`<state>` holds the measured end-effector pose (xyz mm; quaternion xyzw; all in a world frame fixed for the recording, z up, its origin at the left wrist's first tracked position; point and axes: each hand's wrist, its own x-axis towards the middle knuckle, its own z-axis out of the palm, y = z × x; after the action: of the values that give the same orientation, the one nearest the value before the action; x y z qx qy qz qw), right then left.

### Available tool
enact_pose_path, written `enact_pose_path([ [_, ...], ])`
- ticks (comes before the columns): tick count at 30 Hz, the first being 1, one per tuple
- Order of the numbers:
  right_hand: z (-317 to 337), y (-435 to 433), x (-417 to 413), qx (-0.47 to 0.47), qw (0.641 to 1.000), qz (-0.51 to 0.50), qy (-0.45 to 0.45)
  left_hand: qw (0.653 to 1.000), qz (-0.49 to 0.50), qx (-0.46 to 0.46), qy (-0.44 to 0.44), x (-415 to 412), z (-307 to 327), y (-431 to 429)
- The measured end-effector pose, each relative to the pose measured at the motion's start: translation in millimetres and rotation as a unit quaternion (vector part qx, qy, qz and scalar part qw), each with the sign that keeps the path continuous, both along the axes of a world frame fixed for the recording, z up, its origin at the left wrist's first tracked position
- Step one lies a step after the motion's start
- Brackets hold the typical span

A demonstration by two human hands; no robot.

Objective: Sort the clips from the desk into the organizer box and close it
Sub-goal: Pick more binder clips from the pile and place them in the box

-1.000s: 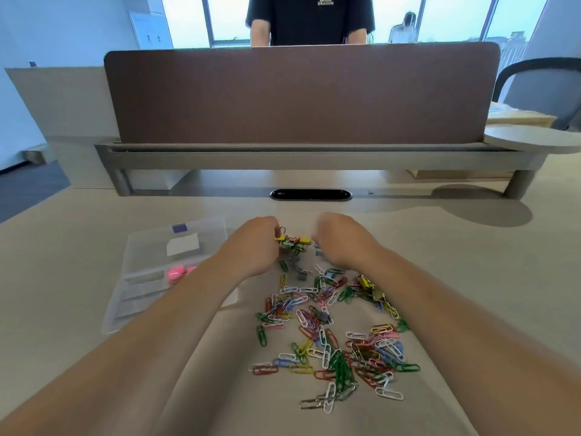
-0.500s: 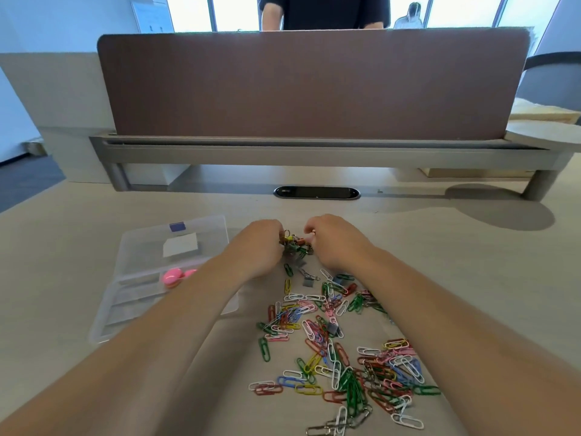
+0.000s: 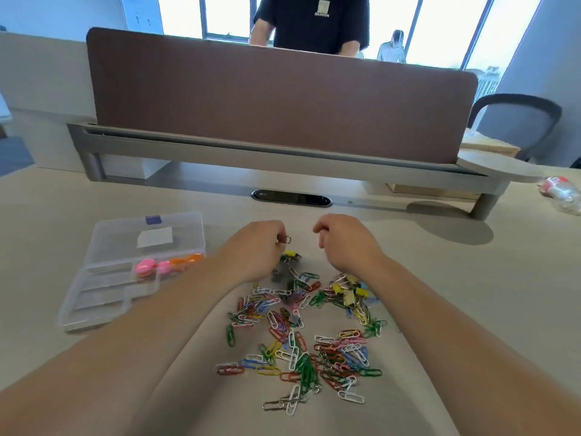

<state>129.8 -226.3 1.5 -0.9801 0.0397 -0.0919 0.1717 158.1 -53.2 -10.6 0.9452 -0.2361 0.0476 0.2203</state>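
Note:
Coloured paper clips (image 3: pixel 298 341) lie scattered on the desk between my forearms. Small binder clips (image 3: pixel 349 291) sit in a bunch under my right wrist. More of them, yellow and grey (image 3: pixel 287 262), are by my left hand. My left hand (image 3: pixel 254 247) pinches the wire loop of a binder clip (image 3: pixel 288 239) at its fingertips. My right hand (image 3: pixel 342 243) is curled a little to the right, with nothing visible in it. The clear organizer box (image 3: pixel 94 309) lies open at the left, its lid (image 3: pixel 125 237) folded back. Pink and orange pieces (image 3: pixel 163 265) fill one compartment.
A brown divider panel (image 3: pixel 276 102) on a grey shelf (image 3: pixel 251 155) closes off the far side of the desk, with a black cable slot (image 3: pixel 290 198) below it. A person in a black shirt (image 3: pixel 314 23) stands behind. A plastic bottle (image 3: pixel 561 193) lies far right.
My hands, which met at the binder-clip cluster, have drawn apart. The left one keeps a clip's loop. The camera has tilted, showing more of the box and room.

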Motion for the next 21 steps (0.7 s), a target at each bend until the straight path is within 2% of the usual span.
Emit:
enact_pose_path([
  [5, 1, -34, -23, -0.022, 0.997, -0.041, 0.059, 0.999, -0.035, -0.01, 0.011, -19, 6, -29],
  [8, 0, -44, -34, -0.039, 0.994, -0.028, 0.095, 0.998, -0.052, 0.015, 0.017, -29, 3, -43],
  [15, -5, -50, -45, -0.033, 0.991, 0.022, 0.125, 0.994, -0.077, 0.076, 0.01, -47, 1, -60],
  [21, -4, -50, -49, -0.027, 0.994, 0.035, 0.103, 0.992, -0.092, 0.084, 0.023, -51, 1, -61],
])
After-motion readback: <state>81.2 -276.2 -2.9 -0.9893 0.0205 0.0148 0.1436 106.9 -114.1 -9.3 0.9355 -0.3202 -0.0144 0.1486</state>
